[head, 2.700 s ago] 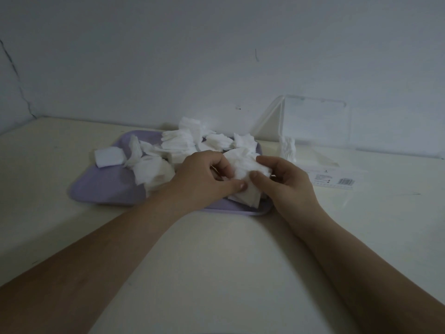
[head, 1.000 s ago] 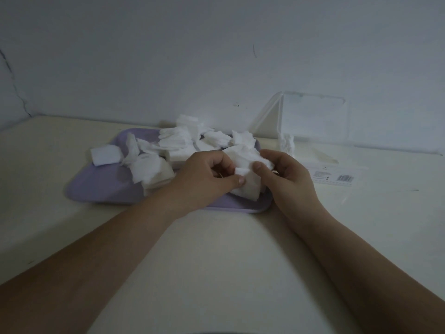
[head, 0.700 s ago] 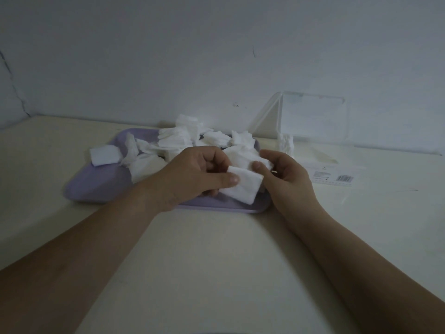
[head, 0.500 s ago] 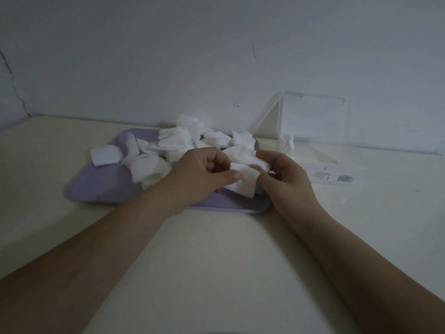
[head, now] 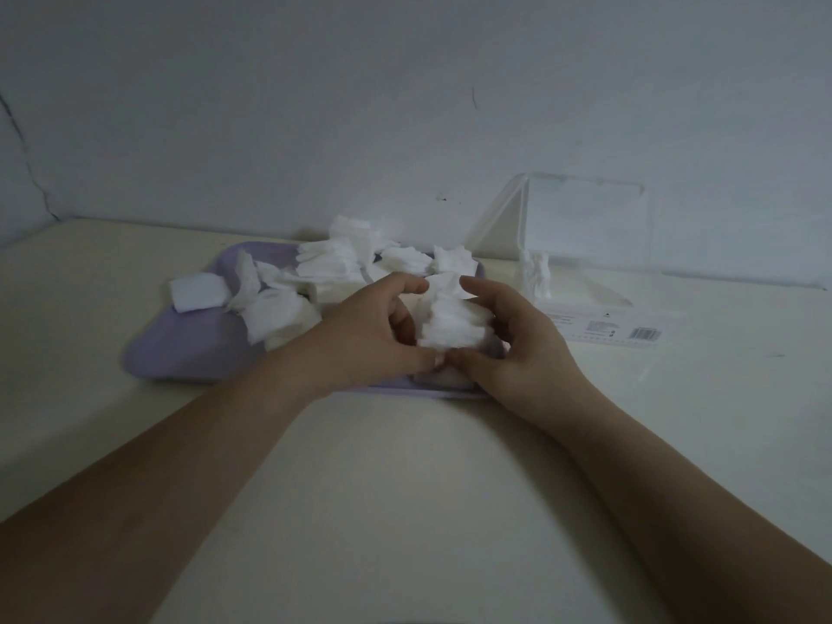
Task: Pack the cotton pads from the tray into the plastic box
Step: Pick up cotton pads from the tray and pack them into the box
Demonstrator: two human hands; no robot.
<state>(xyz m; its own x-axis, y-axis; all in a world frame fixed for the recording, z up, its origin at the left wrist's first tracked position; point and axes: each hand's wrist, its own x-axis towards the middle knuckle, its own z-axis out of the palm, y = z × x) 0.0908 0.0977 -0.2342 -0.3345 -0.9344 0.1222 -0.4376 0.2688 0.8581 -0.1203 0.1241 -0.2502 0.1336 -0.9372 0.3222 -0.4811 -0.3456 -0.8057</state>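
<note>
A lilac tray [head: 180, 349] lies on the cream table with several loose white cotton pads [head: 328, 263] heaped on it. Over the tray's near right corner, my left hand [head: 364, 335] and my right hand [head: 508, 340] together hold an upright stack of cotton pads [head: 450, 322] between curled fingers, thumbs meeting below it. The clear plastic box [head: 581, 304] stands open to the right, its lid [head: 585, 222] raised against the wall. A few pads [head: 535, 274] stand inside it.
A pad [head: 198, 292] overhangs the tray's left rim. The wall runs close behind the tray and box. The box carries a label with a barcode [head: 646, 334] on its front. Bare table stretches in front of the tray and to the right.
Earlier my hands handled single pads at the tray's right corner. Now the pads are gathered into one upright stack held between both hands.
</note>
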